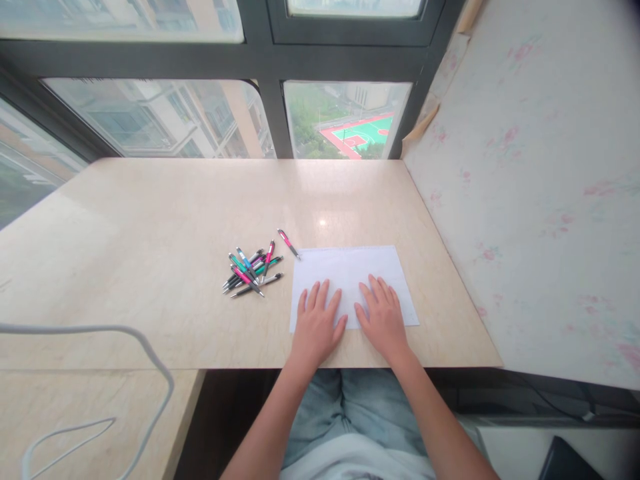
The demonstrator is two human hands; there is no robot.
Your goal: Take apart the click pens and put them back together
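A white sheet of paper [345,267] lies flat on the stone-topped ledge in front of me. My left hand [319,325] rests palm down on its left part, fingers spread. On the right part lies my right hand [383,317], also flat with fingers apart. Neither hand holds anything. Left of the paper is a loose pile of several pens [250,272] with pink, green, blue and black barrels. One pink and black pen [289,244] lies apart from them, its tip at the paper's upper left corner.
The ledge [200,200] runs back to a dark window frame [280,120]. At right stands a wall with floral paper [525,200]. A grey-white cable [150,353] loops across the lower left. The ledge's front edge is just before my lap.
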